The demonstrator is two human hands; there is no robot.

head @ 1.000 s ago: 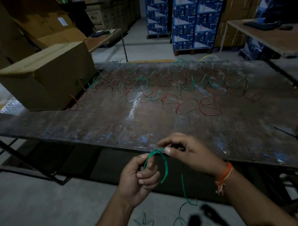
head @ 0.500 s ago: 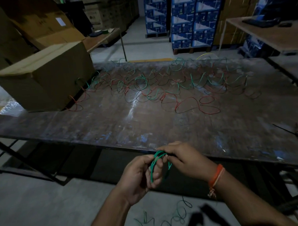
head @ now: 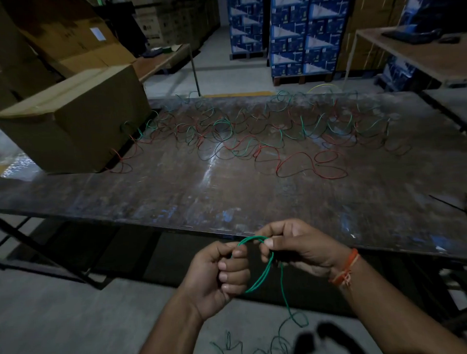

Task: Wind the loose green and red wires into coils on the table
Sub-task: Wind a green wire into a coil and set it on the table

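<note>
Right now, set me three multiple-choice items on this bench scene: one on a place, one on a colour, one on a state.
1. Where does the cardboard box stand?
A. far left of the table
B. on the floor
C. at the table's right edge

2. What colour is the wire in the hands?
A. red
B. green
C. yellow

3. What state is the held wire in?
A. fully coiled, lying on the table
B. a few loops between the hands, its tail trailing to the floor
C. pulled straight and taut

Answers: 1 A, the box sits on the table's far left corner. 2 B, the loops between the left hand and right hand are green. 3 B, both hands pinch the loops while the rest hangs down to the floor.
</note>
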